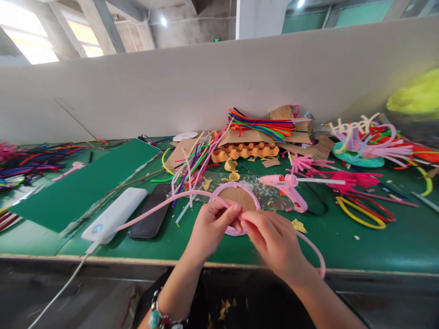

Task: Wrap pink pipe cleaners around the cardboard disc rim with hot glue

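Head view: above a smooth green tabletop (192, 251), the left hand (213, 225) and the right hand (275, 234) meet at their fingertips over a round brown cardboard disc (240, 195) edged by a lilac fuzzy ring (255, 197). The left thumb and forefinger are closed in a pinch on a long, pink, fuzzy craft stem (187, 193), the remaining fingers curled in. The right thumb and forefinger are likewise drawn together on it, tip against tip, leaving no visible gap. The stem arches leftward to a white rectangular power bank (125, 208) and, on the other side, droops past the right wrist toward the table edge; whether this is one length or two meeting is hidden by the fingers. The close double pinch probably steadies the short span between the hands while the limp ends hang free. The disc and ring lie flat on the table, partly covered by the hands. To their right, a pink plastic glue gun (291, 188) with a translucent glue stick (320, 181) lies on its side, nozzle leftward, apparently for easy reach; clear crinkled plastic film (272, 196) beneath its nozzle end would catch drips. A black glossy phone (151, 220) rests beside the power bank.
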A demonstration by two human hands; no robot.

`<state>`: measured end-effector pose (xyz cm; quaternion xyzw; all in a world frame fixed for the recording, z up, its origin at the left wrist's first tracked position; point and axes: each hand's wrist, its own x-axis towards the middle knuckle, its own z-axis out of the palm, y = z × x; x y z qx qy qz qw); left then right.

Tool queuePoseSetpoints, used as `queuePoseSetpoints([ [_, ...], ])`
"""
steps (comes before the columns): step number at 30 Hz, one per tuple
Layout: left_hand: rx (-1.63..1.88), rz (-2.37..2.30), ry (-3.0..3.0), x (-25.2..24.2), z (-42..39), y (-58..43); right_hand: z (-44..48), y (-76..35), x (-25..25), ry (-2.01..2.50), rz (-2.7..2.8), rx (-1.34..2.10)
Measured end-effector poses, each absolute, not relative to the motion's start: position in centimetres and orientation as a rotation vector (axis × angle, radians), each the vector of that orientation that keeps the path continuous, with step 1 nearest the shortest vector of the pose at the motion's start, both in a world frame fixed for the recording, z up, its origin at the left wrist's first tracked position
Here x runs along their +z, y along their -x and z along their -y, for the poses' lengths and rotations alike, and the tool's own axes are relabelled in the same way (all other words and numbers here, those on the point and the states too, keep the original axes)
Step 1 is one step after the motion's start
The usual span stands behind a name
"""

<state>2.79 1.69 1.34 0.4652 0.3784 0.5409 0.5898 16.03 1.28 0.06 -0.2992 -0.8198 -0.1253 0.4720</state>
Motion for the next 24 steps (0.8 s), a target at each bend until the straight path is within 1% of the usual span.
queuePoseSetpoints([
  [9, 1.244, -0.915, -1.088, 1.3, -1.8, -2.3, -1.3, -17.2, -0.1, 0.722, 2.13, -0.208],
  [17, 1.182, -0.92, -1.027, 1.3, -1.6, -2.4, -1.4, -17.5, 0.2, 0.681, 2.164, -0.374],
  [20, 1.116, -0.87, -1.033, 1.2, -1.7, -2.2, -1.3, -17.6, 0.4, 0.665, 2.178, -0.384],
  [24, 1.115, -0.861, -0.997, 1.1, -1.9, -2.0, -1.2, -17.5, 0.5, 0.664, 2.234, -0.372],
])
